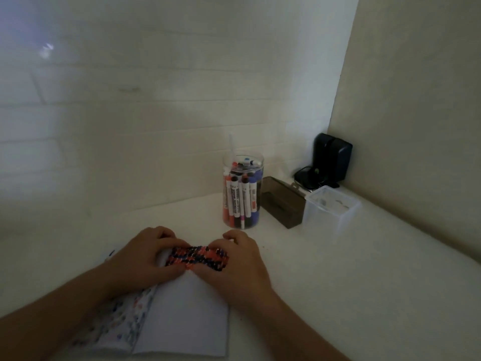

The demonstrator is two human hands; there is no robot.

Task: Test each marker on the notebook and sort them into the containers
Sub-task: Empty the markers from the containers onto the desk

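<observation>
An open notebook lies on the white table in front of me. Its right page is blank and its left page carries scattered colour marks. A page densely scribbled in red, blue and black is curled up at the notebook's far edge. My left hand and my right hand each grip one end of that page, fingers curled over it. A clear round jar packed with several markers stands behind my right hand. A dark translucent box and a clear square container stand to its right.
A black device with cables sits in the back right corner against the walls. A small white and blue object, possibly a marker, peeks out left of my left hand. The tiled wall runs along the back of the table.
</observation>
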